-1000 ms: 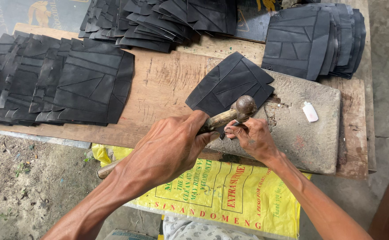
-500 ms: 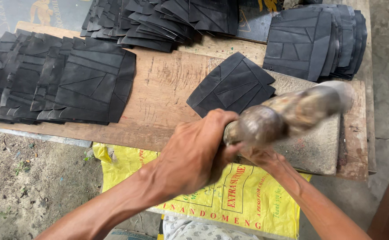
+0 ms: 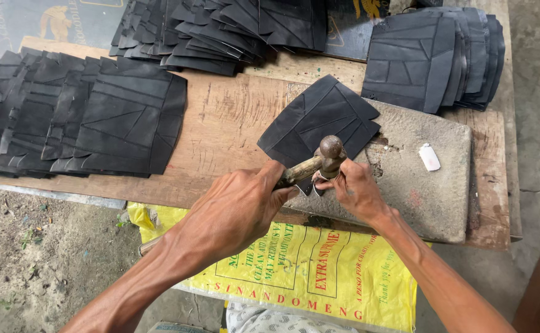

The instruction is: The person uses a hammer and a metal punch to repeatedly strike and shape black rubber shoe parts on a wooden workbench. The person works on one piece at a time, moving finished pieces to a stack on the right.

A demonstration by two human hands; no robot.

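Head view: a left hand (image 3: 236, 206) grips a wooden-handled hammer (image 3: 319, 161), its head down on the near corner of a black rubber sheet (image 3: 319, 120) lying on a grey stone slab (image 3: 430, 191).

The right hand (image 3: 353, 188) pinches that corner; fingers are best kept clear of the hammer face, blows short and square. No containers show; cut sheets lie in stacks (image 3: 78, 117) on the wooden bench (image 3: 233, 123).

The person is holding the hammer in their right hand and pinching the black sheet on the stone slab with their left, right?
Not quite: the hands are swapped. In the head view the left hand grips the hammer, while the right hand pinches the black sheet on the stone slab.
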